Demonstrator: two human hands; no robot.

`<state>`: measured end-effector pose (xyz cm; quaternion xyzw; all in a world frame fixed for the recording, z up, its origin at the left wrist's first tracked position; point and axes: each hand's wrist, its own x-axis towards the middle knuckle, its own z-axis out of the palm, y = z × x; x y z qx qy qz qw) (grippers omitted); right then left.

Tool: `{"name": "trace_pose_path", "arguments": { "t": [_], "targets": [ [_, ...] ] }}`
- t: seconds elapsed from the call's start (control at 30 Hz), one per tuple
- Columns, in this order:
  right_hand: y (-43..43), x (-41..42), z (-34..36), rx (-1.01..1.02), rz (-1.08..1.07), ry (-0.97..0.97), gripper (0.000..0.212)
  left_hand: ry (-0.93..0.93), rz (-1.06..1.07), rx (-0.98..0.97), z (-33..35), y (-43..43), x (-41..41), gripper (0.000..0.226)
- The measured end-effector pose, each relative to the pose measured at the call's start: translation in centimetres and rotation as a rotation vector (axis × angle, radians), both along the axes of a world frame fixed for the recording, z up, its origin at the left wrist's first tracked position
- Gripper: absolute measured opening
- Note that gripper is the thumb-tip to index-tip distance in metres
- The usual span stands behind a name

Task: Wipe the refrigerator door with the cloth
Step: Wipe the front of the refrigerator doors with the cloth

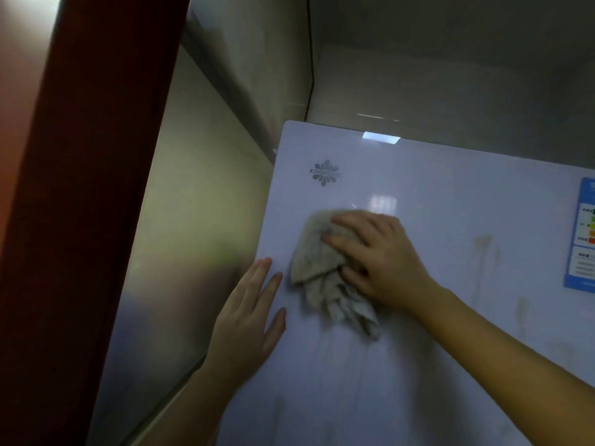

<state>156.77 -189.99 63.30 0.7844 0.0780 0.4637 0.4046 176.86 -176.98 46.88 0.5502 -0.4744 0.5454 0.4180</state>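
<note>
The white glossy refrigerator door (434,194) fills the right and lower part of the view, with a grey flower logo near its top left corner. A crumpled grey-beige cloth (318,255) is pressed against the door below the logo, its loose end hanging down. My right hand (380,255) lies flat over the cloth's right side with fingers spread and pointing left, holding it to the door. My left hand (251,313) rests flat with fingers apart on the door's left edge, just left of the cloth, holding nothing.
A blue energy label (582,233) is stuck at the door's right edge. Faint brownish drip stains (483,252) run down the door right of my hand. A tiled wall (193,220) stands left of the fridge, and a dark red door frame (80,188) is further left.
</note>
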Motion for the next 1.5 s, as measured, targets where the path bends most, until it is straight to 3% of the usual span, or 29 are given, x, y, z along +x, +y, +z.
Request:
{"name": "trace_pose_path", "arguments": {
  "t": [0.07,0.13,0.33,0.57,0.73,0.87,1.13,1.23,1.5],
  "targets": [
    [0.4,0.3,1.0,0.123,0.022,-0.131,0.048,0.005,0.008,0.006,-0.1,-0.1,0.0,0.053],
    [0.9,1.0,0.7,0.141,0.028,-0.134,0.048,-0.002,0.007,0.012,-0.1,-0.1,0.1,0.053],
    [0.1,0.1,-3.4,-0.119,0.007,0.206,0.043,-0.047,0.035,0.035,-0.6,0.2,0.7,0.056],
    [-0.2,-1.0,-4.7,0.186,0.046,-0.163,0.047,-0.039,0.042,0.026,-0.8,0.1,0.7,0.056],
    [-1.0,-1.6,-10.0,0.024,0.022,0.096,0.045,-0.026,0.032,0.019,-0.8,0.0,0.3,0.055],
    [-1.6,-2.6,-10.4,-0.002,0.012,0.122,0.045,-0.020,0.032,0.006,-0.5,0.2,0.1,0.053],
    [0.3,-0.9,-5.7,0.172,0.055,-0.061,0.047,0.263,-0.052,-0.083,-4.6,0.9,-1.5,0.049],
    [1.1,0.7,-5.5,0.139,0.060,-0.005,0.048,0.367,-0.111,-0.071,-6.3,1.0,-1.4,0.053],
    [0.3,0.6,-10.0,-0.043,0.049,0.215,0.045,0.381,-0.173,-0.047,-6.4,0.8,-0.7,0.050]
  ]
}}
